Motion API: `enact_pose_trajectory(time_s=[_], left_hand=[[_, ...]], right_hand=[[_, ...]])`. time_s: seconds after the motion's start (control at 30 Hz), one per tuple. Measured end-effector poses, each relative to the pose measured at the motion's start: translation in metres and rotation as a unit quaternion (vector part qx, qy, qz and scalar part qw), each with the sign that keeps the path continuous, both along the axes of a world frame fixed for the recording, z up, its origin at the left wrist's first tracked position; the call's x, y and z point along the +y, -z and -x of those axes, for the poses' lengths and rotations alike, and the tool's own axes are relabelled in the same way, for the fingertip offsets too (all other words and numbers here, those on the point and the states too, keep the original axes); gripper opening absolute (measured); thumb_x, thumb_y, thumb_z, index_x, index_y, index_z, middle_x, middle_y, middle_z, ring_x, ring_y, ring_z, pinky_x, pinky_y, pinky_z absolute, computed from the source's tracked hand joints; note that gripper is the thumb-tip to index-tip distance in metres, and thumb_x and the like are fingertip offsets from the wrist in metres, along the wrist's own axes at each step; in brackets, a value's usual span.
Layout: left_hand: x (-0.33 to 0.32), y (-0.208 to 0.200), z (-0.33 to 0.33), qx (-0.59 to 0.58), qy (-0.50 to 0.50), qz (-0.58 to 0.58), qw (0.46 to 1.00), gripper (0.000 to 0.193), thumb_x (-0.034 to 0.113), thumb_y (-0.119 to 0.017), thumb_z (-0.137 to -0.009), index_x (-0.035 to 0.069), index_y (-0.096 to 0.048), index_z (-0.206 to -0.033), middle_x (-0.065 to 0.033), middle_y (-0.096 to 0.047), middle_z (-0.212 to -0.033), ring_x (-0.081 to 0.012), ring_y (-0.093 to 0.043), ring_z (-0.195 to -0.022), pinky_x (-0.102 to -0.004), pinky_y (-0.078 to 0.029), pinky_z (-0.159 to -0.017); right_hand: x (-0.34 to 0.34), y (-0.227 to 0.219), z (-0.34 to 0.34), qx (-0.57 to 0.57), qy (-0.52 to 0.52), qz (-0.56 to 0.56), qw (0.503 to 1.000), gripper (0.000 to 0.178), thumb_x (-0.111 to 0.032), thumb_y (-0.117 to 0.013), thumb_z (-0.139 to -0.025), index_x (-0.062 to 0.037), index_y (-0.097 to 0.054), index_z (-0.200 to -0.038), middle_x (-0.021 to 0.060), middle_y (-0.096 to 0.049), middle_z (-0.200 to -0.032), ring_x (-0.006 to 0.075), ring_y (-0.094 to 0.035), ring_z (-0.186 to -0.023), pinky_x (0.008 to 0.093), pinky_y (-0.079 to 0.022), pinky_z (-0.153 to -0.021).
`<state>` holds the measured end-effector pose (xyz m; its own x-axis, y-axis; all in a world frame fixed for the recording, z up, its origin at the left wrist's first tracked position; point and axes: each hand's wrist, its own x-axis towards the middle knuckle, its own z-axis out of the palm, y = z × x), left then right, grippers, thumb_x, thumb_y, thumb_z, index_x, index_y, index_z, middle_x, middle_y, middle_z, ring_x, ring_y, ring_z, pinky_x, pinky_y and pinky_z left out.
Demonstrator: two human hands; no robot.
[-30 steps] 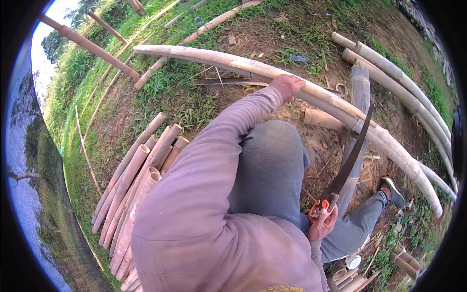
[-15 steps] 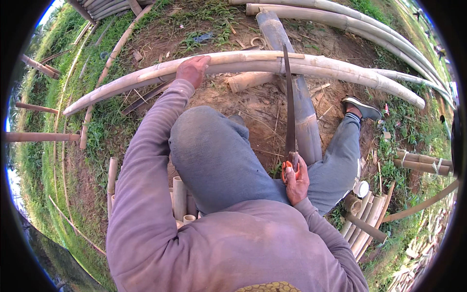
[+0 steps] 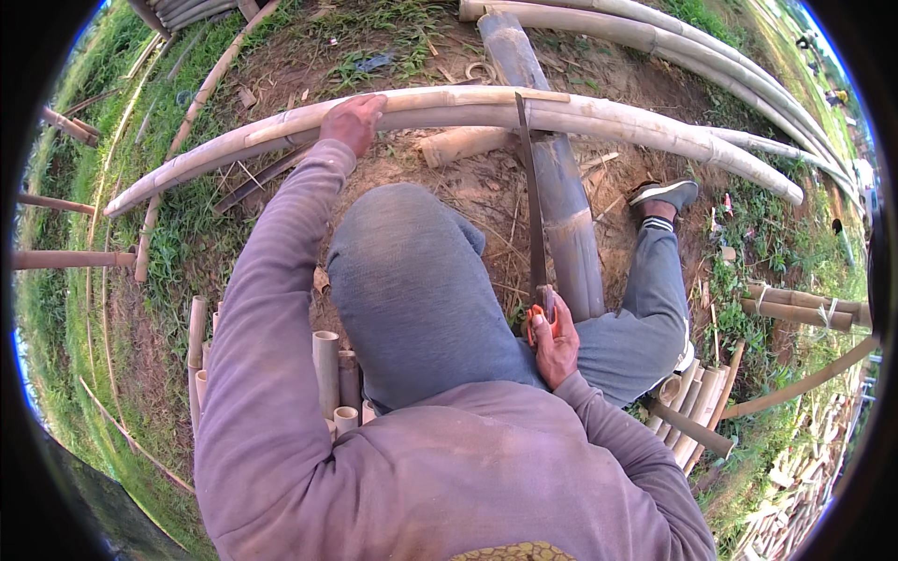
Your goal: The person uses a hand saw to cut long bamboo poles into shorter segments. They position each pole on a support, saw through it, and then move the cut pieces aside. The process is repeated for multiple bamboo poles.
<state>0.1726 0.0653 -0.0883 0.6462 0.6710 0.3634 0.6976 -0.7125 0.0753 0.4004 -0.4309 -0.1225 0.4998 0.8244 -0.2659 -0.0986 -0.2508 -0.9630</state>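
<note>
A long pale bamboo pole [image 3: 645,134] lies crosswise before me, resting over a thick grey bamboo log [image 3: 572,234]. My left hand [image 3: 353,123] is closed over the pole left of the middle, its fingers curled around the top. A thin bamboo strip [image 3: 468,95] lies along the pole's upper side, its right end just past the saw. My right hand [image 3: 558,344] grips the orange handle of a hand saw [image 3: 535,206]. The saw's long dark blade points away from me and its tip part crosses the pole beside the strip's end. Whether the teeth have cut in, I cannot tell.
Several long bamboo poles [image 3: 655,39] lie at the far right. Short cut bamboo pieces [image 3: 325,369] stand by my left knee. More bamboo lengths [image 3: 697,411] are stacked at my right. A short bamboo piece [image 3: 458,146] lies behind the pole, on bare soil edged by grass.
The saw has been drawn back toward me, so its tip reaches less far beyond the pole. My left hand keeps its place on the pole. The whole view has shifted slightly.
</note>
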Motion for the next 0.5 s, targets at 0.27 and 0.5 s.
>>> enact_pose_trajectory(time_s=[0.27, 0.5], left_hand=[[-0.004, -0.008, 0.001, 0.023, -0.015, 0.023, 0.999, 0.033, 0.021, -0.068, -0.103, 0.018, -0.072, -0.136, -0.0072, -0.073, -0.138, -0.0305, -0.072, -0.122, -0.0420, -0.059, -0.105], [-0.002, -0.005, 0.000, 0.028, -0.025, 0.031, 0.999, 0.034, 0.022, -0.067, -0.105, 0.019, -0.071, -0.138, -0.0066, -0.073, -0.138, -0.0292, -0.072, -0.121, -0.0408, -0.059, -0.105]], right_hand=[[-0.001, -0.002, 0.001, -0.021, 0.000, 0.012, 1.000, 0.054, -0.007, -0.063, -0.108, -0.0011, -0.048, -0.160, 0.0121, -0.060, -0.153, 0.0168, -0.063, -0.131, 0.0309, -0.051, -0.108], [0.000, 0.001, -0.002, -0.006, -0.010, 0.026, 1.000, 0.054, -0.007, -0.063, -0.107, -0.0015, -0.049, -0.160, 0.0125, -0.060, -0.152, 0.0175, -0.063, -0.131, 0.0308, -0.050, -0.110]])
